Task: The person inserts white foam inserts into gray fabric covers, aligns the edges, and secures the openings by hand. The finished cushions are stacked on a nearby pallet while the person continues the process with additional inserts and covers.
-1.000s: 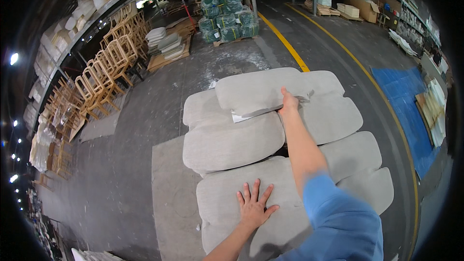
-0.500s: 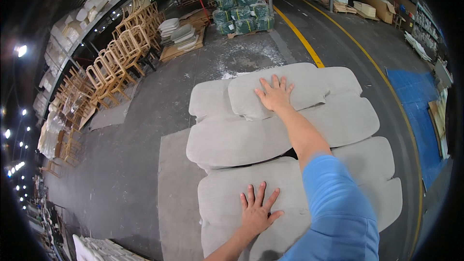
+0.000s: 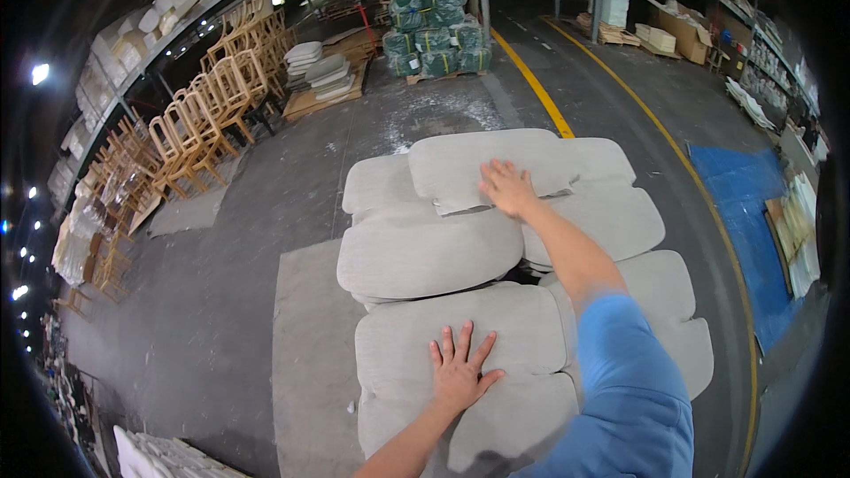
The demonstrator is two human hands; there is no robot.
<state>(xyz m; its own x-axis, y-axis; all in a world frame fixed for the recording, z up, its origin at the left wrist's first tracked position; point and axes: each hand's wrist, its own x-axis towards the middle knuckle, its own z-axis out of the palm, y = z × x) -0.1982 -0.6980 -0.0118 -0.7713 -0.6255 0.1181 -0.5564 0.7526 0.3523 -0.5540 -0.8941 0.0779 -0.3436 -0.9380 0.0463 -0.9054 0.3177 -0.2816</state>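
Several pale grey seat cushions with rounded corners lie stacked in front of me. My left hand rests flat, fingers spread, on a near cushion. Farther off, my right hand lies across the near edge of a long top cushion, palm down and fingers stretched out. Below that edge are a middle left cushion and a middle right cushion. A dark gap shows between the middle and near rows, partly hidden by my right forearm. Neither hand grips anything.
Wooden chair frames stand in rows at the left. Green wrapped bundles sit on a pallet at the back, beside smaller cushion stacks. Yellow floor lines run past the stack. A blue sheet lies at the right.
My right hand has slid toward the near edge of the top cushion, its fingers closer together. A seam between the middle cushions now shows. My left hand stays on its cushion; the view has shifted slightly.
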